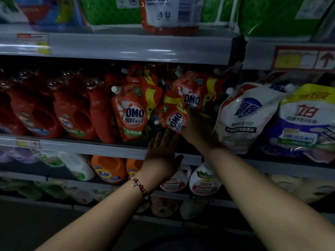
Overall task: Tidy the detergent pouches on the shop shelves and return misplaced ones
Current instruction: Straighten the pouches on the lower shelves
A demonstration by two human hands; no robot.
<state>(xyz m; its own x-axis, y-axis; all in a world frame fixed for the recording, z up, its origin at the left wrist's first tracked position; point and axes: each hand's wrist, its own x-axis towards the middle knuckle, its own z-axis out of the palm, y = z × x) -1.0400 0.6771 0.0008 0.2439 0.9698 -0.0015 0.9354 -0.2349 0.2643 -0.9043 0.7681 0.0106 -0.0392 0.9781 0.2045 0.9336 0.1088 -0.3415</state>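
The scene is dim and underexposed, with light falling from above; the steel shelf edge (116, 48) carries streaky white glare; the shelf bays beneath sink into deep shadow; the orange pouches (134, 111) at centre read sharpest; the top row and left bottles (36, 105) are soft and smeared; straight shelf lines bow toward the frame edges; the lower corners go nearly black.
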